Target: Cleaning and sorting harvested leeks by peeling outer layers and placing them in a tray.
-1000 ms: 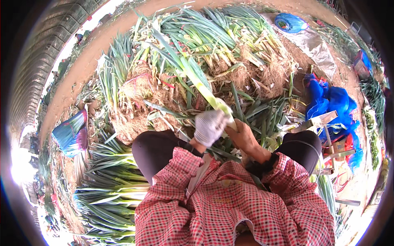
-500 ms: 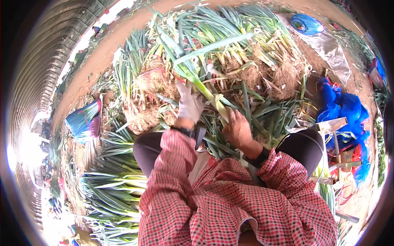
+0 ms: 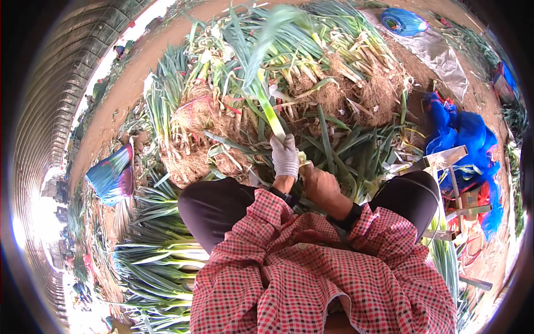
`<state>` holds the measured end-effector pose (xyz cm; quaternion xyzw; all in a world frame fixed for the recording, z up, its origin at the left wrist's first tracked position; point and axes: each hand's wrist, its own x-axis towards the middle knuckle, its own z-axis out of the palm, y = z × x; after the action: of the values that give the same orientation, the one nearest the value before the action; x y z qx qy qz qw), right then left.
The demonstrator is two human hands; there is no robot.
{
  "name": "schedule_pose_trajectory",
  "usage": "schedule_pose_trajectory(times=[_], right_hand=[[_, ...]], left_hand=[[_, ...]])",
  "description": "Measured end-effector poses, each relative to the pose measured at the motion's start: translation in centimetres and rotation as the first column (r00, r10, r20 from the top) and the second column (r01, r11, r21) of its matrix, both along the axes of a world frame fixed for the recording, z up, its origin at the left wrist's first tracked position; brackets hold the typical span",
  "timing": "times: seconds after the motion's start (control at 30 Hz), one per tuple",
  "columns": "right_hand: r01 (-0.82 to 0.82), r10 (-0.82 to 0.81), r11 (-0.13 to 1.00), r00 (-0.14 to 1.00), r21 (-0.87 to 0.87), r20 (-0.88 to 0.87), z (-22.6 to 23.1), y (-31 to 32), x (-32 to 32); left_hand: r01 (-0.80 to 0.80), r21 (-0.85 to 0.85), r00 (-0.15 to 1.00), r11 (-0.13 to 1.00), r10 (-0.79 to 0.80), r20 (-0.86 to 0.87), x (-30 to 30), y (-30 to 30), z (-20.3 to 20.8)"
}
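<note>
A long leek points away from me, its green leaves blurred by motion over the heaped bundles. My left hand, in a pale knitted glove, is closed round its white stem near the lower end. Close beside it on the right, my bare right hand is curled into a fist. A small pale scrap shows between the two hands; whether it is the leek's end or a peeled layer I cannot tell. Beyond the hands lie leek bundles with tangled brown roots.
Loose green leaves litter the ground before my knees. More leeks are stacked at my left. A blue-and-purple roll stands at left, another blue roll at far right. Blue netting and a wooden frame are at right.
My left hand has come nearer and to the right, now closed on the leek's stem. The leek has swung more upright, and my right hand has curled into a fist slightly nearer me.
</note>
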<state>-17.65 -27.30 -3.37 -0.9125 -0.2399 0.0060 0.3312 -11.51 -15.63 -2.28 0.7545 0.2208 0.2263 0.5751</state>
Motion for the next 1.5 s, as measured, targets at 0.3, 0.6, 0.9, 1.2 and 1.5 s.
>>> schedule_pose_trajectory(times=[0.3,0.6,0.9,1.2,1.5], right_hand=[[-0.013,0.007,0.982,0.999,0.187,0.031,1.4,-1.4,-0.1],[0.097,-0.094,0.912,0.995,0.398,-0.026,1.2,-3.6,3.3],[0.035,0.354,0.803,0.775,0.595,-0.523,5.4,-5.5,2.9],[0.229,-0.379,0.918,0.749,0.324,0.543,4.6,-2.8,5.9],[0.061,-0.21,0.932,0.894,0.357,0.397,1.3,-0.2,3.5]], left_hand=[[0.274,-0.72,0.959,0.637,-0.239,0.152,0.7,3.9,0.8],[0.981,0.064,0.189,0.186,-0.981,-0.049,-12.1,-2.7,5.4],[0.417,-0.512,0.89,0.751,-0.452,0.061,0.7,7.5,6.2],[0.686,-0.502,0.689,0.527,-0.249,0.681,2.9,5.6,3.9],[0.494,-0.809,0.826,0.32,0.118,0.551,2.0,-1.2,2.4]])
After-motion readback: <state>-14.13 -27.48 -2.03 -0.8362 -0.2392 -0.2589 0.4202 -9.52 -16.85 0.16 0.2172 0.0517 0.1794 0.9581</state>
